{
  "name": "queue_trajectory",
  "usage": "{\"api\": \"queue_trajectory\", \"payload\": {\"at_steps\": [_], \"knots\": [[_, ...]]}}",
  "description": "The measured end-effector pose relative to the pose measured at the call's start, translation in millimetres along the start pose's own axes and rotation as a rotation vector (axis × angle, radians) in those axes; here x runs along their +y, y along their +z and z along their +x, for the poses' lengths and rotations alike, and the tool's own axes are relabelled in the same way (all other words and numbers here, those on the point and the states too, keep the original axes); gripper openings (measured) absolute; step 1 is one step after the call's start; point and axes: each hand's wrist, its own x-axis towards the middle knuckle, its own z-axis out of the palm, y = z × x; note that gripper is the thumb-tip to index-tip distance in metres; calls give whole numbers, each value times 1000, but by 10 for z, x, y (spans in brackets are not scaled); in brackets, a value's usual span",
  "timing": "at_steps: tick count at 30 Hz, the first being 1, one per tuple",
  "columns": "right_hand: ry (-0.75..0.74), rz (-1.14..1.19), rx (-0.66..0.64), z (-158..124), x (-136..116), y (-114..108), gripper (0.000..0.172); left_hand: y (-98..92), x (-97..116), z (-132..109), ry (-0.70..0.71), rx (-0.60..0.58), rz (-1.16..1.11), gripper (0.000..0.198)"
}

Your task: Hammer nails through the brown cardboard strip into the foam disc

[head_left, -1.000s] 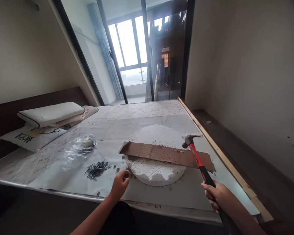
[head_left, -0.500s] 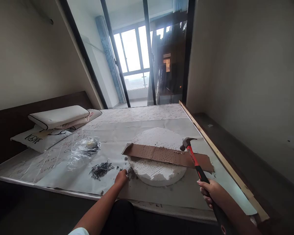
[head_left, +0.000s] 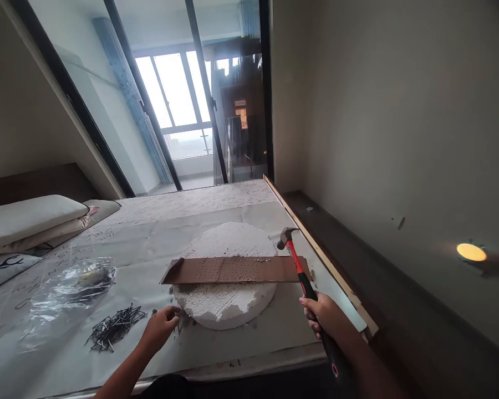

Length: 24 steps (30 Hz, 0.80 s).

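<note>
My right hand (head_left: 322,311) is wrapped round the black and red handle of a claw hammer (head_left: 293,256), its head raised over the right end of a brown cardboard strip (head_left: 233,270). Many small holes dot the strip, which lies across a thick round white foam disc (head_left: 220,299). At the disc's front left edge, my left hand (head_left: 161,327) is closed with thumb and fingers pinched; what they hold, if anything, I cannot make out. Small grey crumbs (head_left: 187,320) lie by those fingertips. Left of that hand is a pile of dark nails (head_left: 115,327).
A clear plastic bag (head_left: 72,293) with something dark and yellowish inside lies behind the nails. White sheeting (head_left: 137,238) covers part of the mattress. Pillows (head_left: 33,219) are stacked at the left. A wooden rail (head_left: 320,252) runs along the right edge, with a wall beyond.
The view has swung right, so everything sits further left. My left hand stays beside the disc, its thumb and fingertips now more visible. My right hand still grips the raised hammer.
</note>
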Motion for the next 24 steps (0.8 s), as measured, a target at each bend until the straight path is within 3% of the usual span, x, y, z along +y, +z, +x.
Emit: {"api": "queue_trajectory", "payload": {"at_steps": [3,6,10,13,18,24], "knots": [[-16,0,5,3,-9,-21,13,-26,467,9,107,-51,-177,28],[-27,11,-7,25,3,-25,10,48,1058,128,310,-44,-212,29],[-7,10,-19,54,22,-20,9,327,1787,393,474,-16,-179,29],[-11,1,-33,69,39,-33,9,613,2149,607,509,-5,-168,27],[-12,-32,-55,82,64,-87,11,894,2371,884,561,43,-255,27],[11,-48,-33,92,29,-91,10,994,2255,1092,541,44,-262,31]]}}
